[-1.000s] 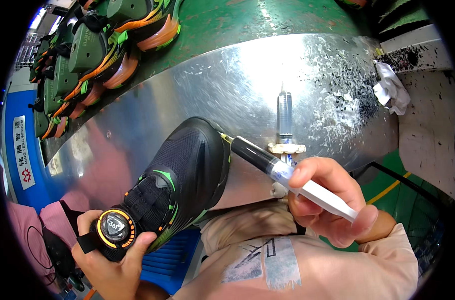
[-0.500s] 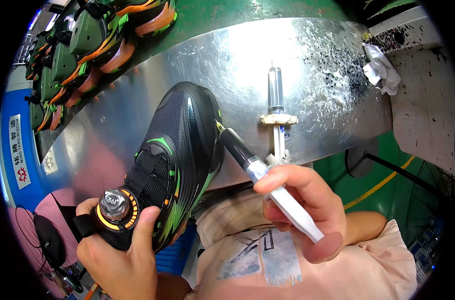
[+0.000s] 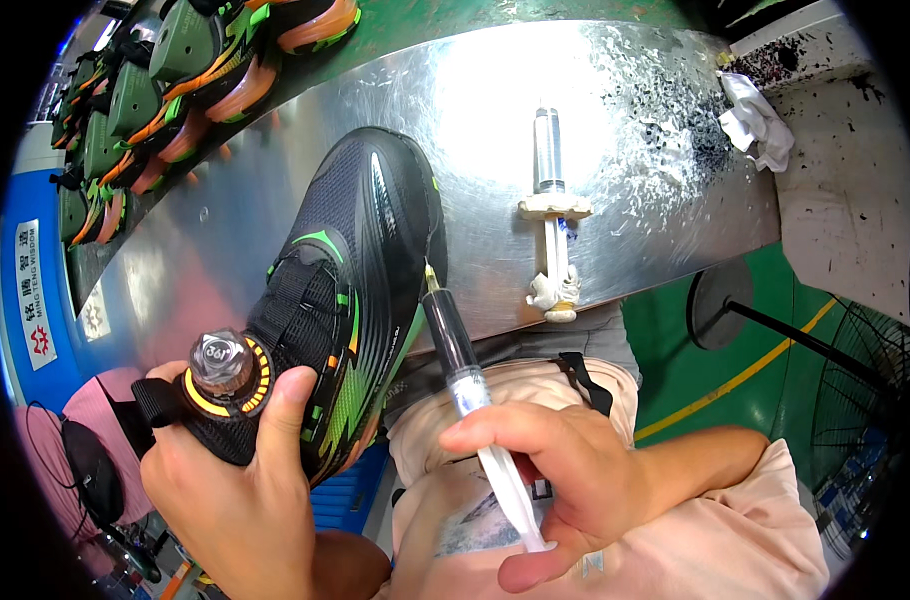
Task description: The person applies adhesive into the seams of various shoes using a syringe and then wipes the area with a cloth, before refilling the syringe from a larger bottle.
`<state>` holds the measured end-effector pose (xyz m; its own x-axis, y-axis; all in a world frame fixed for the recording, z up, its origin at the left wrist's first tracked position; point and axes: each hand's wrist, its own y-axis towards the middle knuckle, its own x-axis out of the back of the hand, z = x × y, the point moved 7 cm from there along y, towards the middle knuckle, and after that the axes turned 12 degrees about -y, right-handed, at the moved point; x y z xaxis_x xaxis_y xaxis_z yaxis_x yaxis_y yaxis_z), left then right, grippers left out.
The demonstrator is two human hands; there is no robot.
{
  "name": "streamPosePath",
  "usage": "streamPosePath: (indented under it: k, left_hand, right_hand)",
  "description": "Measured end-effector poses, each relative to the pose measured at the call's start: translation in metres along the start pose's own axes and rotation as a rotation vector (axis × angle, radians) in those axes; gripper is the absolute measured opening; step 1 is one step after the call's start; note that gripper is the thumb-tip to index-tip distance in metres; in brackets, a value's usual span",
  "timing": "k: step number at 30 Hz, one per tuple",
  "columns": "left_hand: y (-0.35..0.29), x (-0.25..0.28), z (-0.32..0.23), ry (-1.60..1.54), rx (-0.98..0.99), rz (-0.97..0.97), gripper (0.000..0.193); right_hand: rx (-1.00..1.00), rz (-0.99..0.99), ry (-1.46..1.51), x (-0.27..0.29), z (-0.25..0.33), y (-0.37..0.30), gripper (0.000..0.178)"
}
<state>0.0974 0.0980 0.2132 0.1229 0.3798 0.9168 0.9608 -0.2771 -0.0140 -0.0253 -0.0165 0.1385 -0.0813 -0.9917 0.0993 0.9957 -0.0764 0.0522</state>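
Observation:
My left hand (image 3: pixel 240 490) grips the heel end of a black sports shoe (image 3: pixel 350 270) with green accents and a round dial with an orange ring (image 3: pixel 222 368). The shoe lies tilted with its toe on the shiny metal table (image 3: pixel 275 200). My right hand (image 3: pixel 560 470) holds a syringe with dark fluid (image 3: pixel 453 350), thumb at the white plunger. Its needle tip touches the shoe's side near the sole edge.
A second syringe (image 3: pixel 550 190) lies on the table to the right of the shoe. A crumpled white rag (image 3: pixel 755 120) sits at the far right by black specks. Several green and orange shoes (image 3: pixel 165 90) line a green belt at the back left. A fan stand (image 3: pixel 725 305) stands on the green floor.
The shoe has been turned and pulled closer to me, dial end now in my left palm. My right hand has dropped lower, bringing the syringe tip against the shoe's side.

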Motion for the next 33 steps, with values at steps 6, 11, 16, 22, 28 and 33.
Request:
streamPosePath:
  k: [6, 11, 16, 22, 28, 33]
  left_hand:
    - [-0.003, 0.0, 0.006, -0.048, 0.034, -0.015, 0.029]
    - [-0.003, -0.001, 0.004, -0.047, 0.022, -0.001, 0.028]
    - [-0.005, 0.001, 0.015, -0.057, 0.027, -0.006, 0.026]
    - [-0.006, 0.01, 0.061, -0.43, -0.012, -0.115, 0.046]
    - [-0.031, 0.014, 0.081, -0.516, -0.055, -0.097, 0.049]
    - [-0.033, 0.021, 0.077, -0.584, -0.058, -0.111, 0.05]
  right_hand:
    - [0.006, 0.053, -0.136, -0.009, 0.013, -0.011, 0.079]
    - [-0.17, 0.273, -0.098, -0.02, 0.007, -0.02, 0.079]
    - [-0.154, 0.226, -0.038, -0.018, 0.011, -0.015, 0.078]
    - [-0.006, -0.344, 0.183, 0.066, -0.003, 0.043, 0.072]
    - [-0.048, -0.367, 0.339, 0.053, -0.021, 0.101, 0.051]
    - [-0.158, -0.392, 0.308, 0.033, -0.024, 0.112, 0.047]
